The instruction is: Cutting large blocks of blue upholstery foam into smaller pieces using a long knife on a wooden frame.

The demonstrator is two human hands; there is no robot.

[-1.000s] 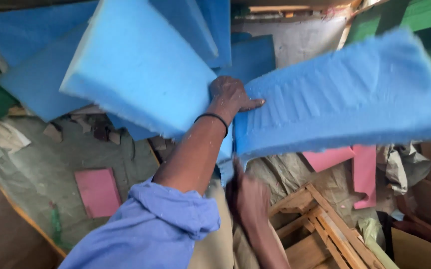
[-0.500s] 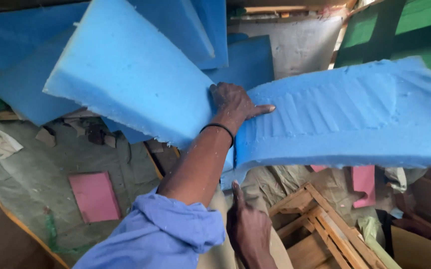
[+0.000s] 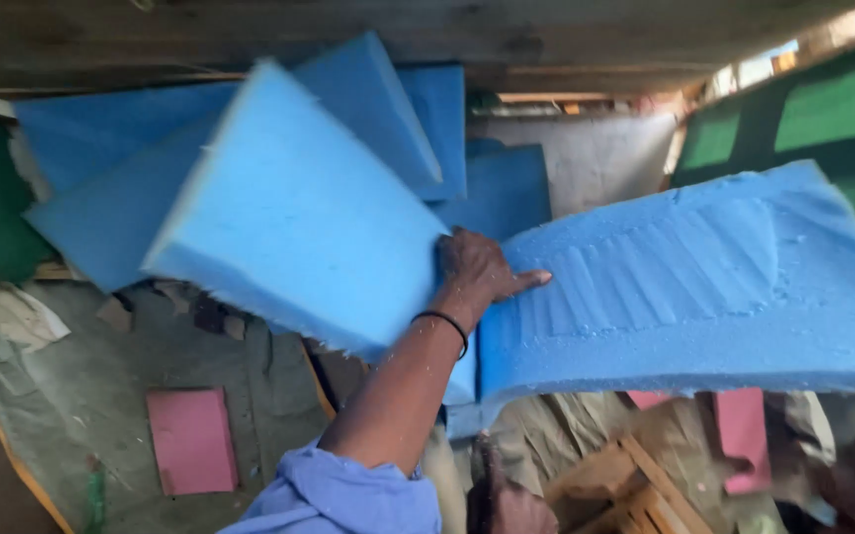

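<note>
Two foam slabs (image 3: 299, 218) raised higher, left hand (image 3: 477, 272) gripping

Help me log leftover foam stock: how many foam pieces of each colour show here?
Blue foam slabs: 7, as far as the overlapping stack lets me tell
Pink foam pieces: 3, two of them partly covered
Total: 10
</note>
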